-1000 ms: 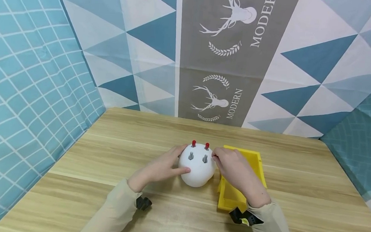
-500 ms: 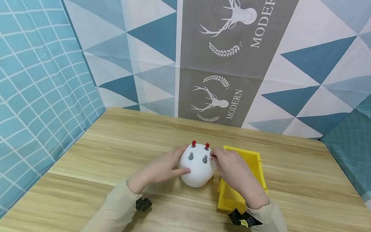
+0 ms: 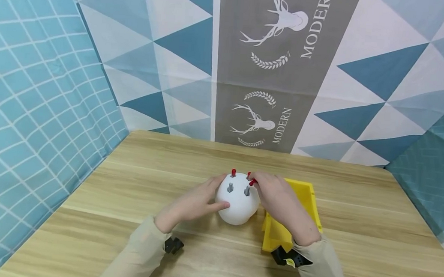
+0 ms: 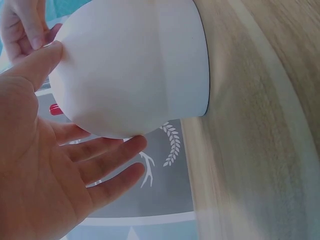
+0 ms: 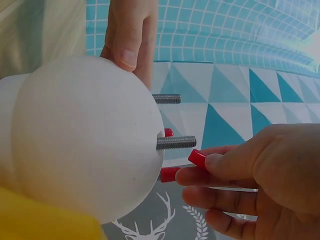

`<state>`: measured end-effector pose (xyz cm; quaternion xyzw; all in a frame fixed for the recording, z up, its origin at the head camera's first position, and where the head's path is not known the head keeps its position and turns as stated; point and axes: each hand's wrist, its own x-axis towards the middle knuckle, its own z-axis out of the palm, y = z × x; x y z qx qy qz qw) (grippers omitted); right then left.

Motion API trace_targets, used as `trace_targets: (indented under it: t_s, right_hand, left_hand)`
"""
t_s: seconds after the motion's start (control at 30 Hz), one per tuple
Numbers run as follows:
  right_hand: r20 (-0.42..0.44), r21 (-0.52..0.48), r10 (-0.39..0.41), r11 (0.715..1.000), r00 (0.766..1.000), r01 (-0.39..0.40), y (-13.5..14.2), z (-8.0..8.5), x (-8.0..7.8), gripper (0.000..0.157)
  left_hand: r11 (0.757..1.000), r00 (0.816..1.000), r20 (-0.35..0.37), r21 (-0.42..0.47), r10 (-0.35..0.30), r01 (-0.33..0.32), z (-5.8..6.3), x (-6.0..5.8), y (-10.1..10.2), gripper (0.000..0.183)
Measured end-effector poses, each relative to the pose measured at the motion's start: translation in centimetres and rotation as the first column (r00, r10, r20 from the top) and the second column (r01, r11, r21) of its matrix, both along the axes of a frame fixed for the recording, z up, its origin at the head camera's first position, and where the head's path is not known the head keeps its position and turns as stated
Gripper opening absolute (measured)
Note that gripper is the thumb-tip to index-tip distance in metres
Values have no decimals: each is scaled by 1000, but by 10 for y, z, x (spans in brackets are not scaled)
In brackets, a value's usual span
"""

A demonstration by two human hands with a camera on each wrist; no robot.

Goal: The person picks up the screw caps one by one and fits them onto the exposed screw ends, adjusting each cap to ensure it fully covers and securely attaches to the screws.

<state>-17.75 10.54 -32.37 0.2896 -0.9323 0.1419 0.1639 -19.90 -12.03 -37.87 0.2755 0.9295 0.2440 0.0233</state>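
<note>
A white dome (image 3: 237, 210) stands on the table with threaded metal studs poking out of its top. My left hand (image 3: 196, 200) holds it from the left, thumb on the near side and fingers round the far side. Red caps cover the two far studs; the near left stud (image 3: 230, 187) and near right stud (image 3: 247, 191) are bare. Between thumb and forefinger my right hand (image 5: 245, 175) pinches a loose red cap (image 5: 198, 158), tilted just off the tip of the near right stud (image 5: 177, 143). A far red cap (image 5: 170, 174) sits close behind those fingers.
A yellow bin (image 3: 303, 189) stands right of the dome, partly under my right forearm. The wooden table (image 3: 159, 155) ends at a patterned cloth backdrop (image 3: 254, 115). A black strap (image 3: 289, 258) is on my right wrist.
My right hand has moved slightly left over the dome and brought the red cap up to the near right stud. My left hand keeps its hold on the dome.
</note>
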Motion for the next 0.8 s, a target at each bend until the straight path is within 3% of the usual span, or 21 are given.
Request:
trace_targets:
  t_s: [0.27, 0.8]
  right_hand:
    - [-55, 0, 33, 999, 998, -33, -14, 4, -2, 8]
    - [-213, 37, 68, 997, 975, -62, -32, 0, -8, 15]
  left_hand:
    - [1000, 1000, -5, 5, -1, 1, 0, 0, 0, 84]
    - [1000, 1000, 3, 28, -10, 10, 0, 1, -1, 84]
